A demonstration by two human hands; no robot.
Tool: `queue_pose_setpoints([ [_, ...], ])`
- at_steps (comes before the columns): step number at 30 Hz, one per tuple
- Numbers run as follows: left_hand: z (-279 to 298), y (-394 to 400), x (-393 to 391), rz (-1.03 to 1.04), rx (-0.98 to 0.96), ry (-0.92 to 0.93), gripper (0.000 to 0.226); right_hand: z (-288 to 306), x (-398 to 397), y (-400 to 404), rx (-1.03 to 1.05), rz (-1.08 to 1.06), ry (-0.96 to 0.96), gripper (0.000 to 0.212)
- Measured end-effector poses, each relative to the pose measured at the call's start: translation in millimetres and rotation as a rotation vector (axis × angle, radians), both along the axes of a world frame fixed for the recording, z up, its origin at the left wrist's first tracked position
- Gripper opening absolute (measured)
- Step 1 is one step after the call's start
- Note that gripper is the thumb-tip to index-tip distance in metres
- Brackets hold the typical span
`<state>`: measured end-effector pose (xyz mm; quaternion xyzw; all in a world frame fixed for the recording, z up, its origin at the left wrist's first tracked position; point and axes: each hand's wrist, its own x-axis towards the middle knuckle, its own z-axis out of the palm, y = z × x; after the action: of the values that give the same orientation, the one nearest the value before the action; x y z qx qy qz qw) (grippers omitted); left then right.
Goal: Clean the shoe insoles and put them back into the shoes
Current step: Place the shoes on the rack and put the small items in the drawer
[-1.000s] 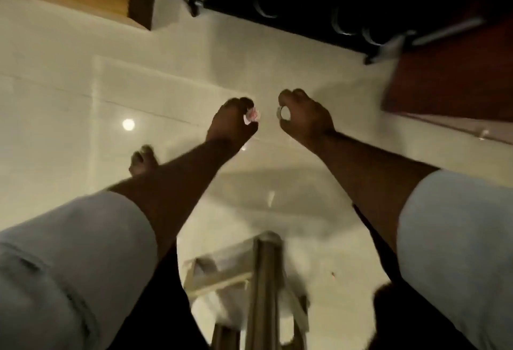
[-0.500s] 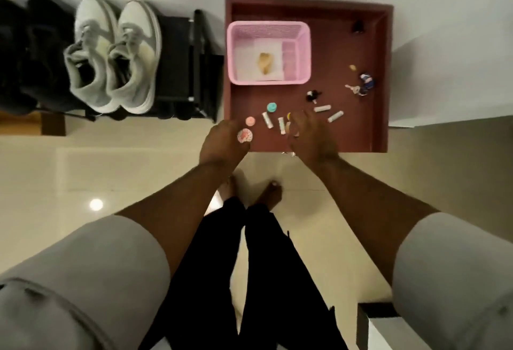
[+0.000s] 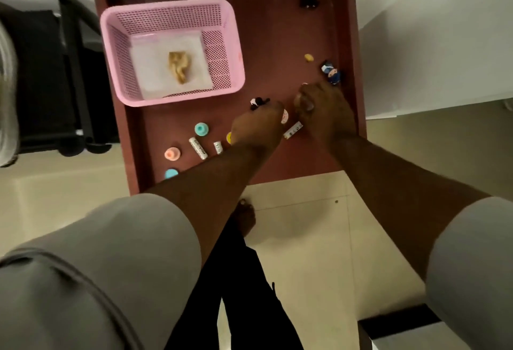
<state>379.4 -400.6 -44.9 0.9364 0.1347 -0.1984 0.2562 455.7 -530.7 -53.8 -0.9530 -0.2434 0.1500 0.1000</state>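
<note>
No insoles or shoes visible. Both hands over red table, just beside pink basket (image 3: 172, 16). Left hand (image 3: 256, 129) curled round small pinkish-white item (image 3: 284, 116); right hand (image 3: 323, 108) fingers bunched, contents unclear. Cleaning and refitting apparently still to do.

No legible text anywhere.

Pale shoe (image 3: 6, 94), blurred sliver at far left edge

Left hand (image 3: 256, 127) hides a yellow item (image 3: 228, 138).
</note>
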Motion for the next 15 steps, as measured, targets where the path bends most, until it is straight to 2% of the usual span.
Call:
queue_pose_setpoints([
  [3,-0.8,0.7,6.8,0.012,-0.007,0.035,0.036,-9.1,4.7,4.0,-0.015,0.035,0.015,0.031],
  [10,3.2,-0.2,21.8,0.103,-0.129,0.088,0.038,-11.3,4.9,0.8,0.108,-0.11,0.051,0.043],
  [15,8.8,5.4,-38.9,0.066,-0.073,-0.015,0.036,1.4,-41.9,-18.9,0.267,-0.133,0.137,0.036],
])
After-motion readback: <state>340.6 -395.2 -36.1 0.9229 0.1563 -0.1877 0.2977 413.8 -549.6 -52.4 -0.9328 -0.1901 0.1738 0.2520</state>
